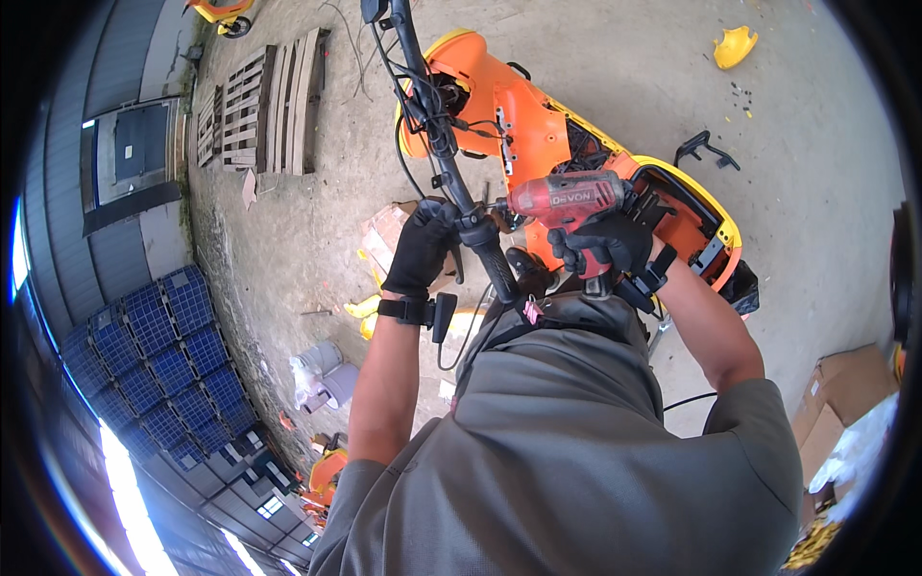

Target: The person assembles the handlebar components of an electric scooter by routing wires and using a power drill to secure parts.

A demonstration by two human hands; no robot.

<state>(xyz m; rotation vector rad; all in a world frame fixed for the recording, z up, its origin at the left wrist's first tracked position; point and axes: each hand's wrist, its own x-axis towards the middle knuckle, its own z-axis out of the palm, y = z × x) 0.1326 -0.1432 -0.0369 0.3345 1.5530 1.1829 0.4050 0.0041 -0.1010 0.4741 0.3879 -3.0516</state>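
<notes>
My right hand (pixel 615 242), in a black glove, is wrapped round the handle of a red cordless driver (pixel 567 197). The driver lies level, its bit pointing left at the clamp of a brake lever (pixel 458 266) on a black handlebar (pixel 461 187). At that clamp, from the other side, is my left hand (pixel 423 245), also gloved, with its fingers curled in against the bar. What its fingertips pinch is hidden. Just below both hands is the rubber grip (pixel 497 274) of the handlebar. Beyond the driver stands the orange and yellow scooter body (pixel 533 134), partly opened up.
Wooden pallets (pixel 259 110) lie at the far left. A cardboard box (pixel 384 230) and yellow pieces (pixel 365 309) are on the floor beyond my left arm. A black bracket (pixel 706 149) and a yellow panel (pixel 735 46) lie at the right. Cables (pixel 413 106) hang along the handlebar.
</notes>
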